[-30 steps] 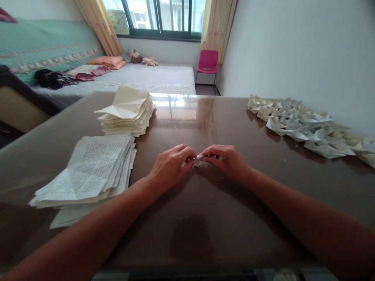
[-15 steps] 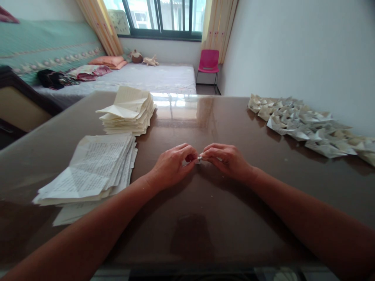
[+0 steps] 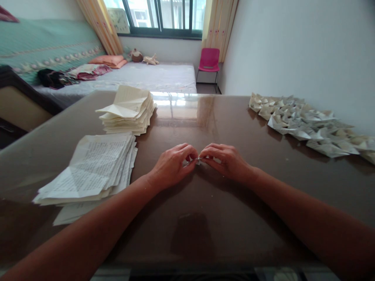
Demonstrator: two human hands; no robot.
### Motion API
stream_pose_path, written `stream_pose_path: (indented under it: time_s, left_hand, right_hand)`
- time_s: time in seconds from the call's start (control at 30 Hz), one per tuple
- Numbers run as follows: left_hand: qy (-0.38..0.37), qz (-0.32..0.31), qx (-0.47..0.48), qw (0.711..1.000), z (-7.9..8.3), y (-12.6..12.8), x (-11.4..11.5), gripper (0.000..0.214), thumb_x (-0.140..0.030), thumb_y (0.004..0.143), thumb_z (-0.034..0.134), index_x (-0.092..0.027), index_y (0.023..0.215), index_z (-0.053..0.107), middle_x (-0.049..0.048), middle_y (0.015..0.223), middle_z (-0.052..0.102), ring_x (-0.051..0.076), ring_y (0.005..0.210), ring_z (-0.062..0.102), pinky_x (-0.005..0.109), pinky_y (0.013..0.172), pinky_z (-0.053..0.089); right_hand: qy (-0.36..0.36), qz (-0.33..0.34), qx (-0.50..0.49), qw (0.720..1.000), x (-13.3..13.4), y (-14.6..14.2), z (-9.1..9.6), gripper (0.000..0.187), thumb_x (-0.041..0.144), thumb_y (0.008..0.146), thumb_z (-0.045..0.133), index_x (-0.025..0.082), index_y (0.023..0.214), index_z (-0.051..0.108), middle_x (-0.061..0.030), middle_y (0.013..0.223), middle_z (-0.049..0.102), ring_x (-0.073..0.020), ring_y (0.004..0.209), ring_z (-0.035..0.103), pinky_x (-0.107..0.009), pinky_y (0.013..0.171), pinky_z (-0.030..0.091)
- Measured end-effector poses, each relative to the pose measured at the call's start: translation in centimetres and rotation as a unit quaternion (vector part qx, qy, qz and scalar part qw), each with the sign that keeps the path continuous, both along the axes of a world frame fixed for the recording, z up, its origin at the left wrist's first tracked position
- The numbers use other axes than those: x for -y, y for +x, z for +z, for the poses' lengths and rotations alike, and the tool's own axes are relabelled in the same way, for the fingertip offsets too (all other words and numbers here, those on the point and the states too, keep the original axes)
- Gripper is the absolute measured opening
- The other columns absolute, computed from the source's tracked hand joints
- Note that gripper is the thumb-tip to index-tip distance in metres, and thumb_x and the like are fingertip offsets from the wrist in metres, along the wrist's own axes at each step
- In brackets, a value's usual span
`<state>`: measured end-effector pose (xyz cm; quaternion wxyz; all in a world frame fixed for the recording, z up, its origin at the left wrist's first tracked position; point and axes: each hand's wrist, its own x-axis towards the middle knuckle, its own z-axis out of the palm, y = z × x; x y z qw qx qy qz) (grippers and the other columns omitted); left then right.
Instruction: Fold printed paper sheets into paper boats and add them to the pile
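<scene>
Centrally, left hand [image 3: 172, 167] & right hand [image 3: 226, 160] pinch small folded paper [image 3: 199, 160]; sheet stacks [image 3: 96, 168] well left, folded pieces [image 3: 304, 121] along rt edge.

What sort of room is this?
Most likely a bedroom at home: a bed with soft toys lies under a curtained window, a pink chair beside it. The left hand and right hand pinch a small folded paper over a glossy brown table.

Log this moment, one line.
left hand, right hand: pinching folded paper | paper stacks left | folded pieces right
</scene>
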<state>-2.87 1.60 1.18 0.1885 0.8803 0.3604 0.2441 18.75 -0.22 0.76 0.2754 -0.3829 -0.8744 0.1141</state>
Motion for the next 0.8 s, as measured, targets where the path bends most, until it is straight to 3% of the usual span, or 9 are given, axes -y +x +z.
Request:
stream_pose_path:
  time_s: [0.47, 0.63, 0.8]
  left_hand:
    - [-0.029, -0.115, -0.031, 0.992, 0.8, -0.6, 0.1, 0.009, -0.021, 0.085, 0.049, -0.020, 0.086, 0.059, -0.0009, 0.088, 0.057, 0.007, 0.064, 0.049, 0.019, 0.060, 0.038]
    - [-0.045, -0.108, -0.024, 0.993, 1.0, -0.9, -0.6, 0.013, -0.023, 0.087, 0.048, -0.019, 0.087, 0.060, 0.0003, 0.089, 0.058, 0.009, 0.070, 0.051, 0.019, 0.061, 0.038]
    - [-0.099, -0.062, 0.034, 0.993, 0.3, -1.3, -1.8, 0.012, -0.027, 0.087, 0.051, -0.017, 0.088, 0.059, 0.0007, 0.088, 0.059, 0.009, 0.071, 0.052, 0.019, 0.059, 0.039]
  right_hand:
    - [-0.060, 0.068, 0.012, 0.996, 0.2, 0.2, 0.6, 0.009, 0.021, 0.081, 0.058, 0.021, 0.089, 0.062, -0.0002, 0.082, 0.063, -0.0107, 0.066, 0.054, -0.022, 0.065, 0.042]
    - [-0.086, 0.098, -0.001, 0.991, -0.4, 0.9, 0.8, 0.013, 0.026, 0.088, 0.054, 0.020, 0.095, 0.062, -0.0014, 0.082, 0.061, -0.0107, 0.067, 0.055, -0.023, 0.066, 0.044]
    - [-0.112, 0.042, -0.072, 0.990, -1.0, 1.4, 0.6, 0.012, 0.028, 0.088, 0.053, 0.018, 0.089, 0.061, -0.0027, 0.084, 0.061, -0.0107, 0.067, 0.054, -0.022, 0.061, 0.045]
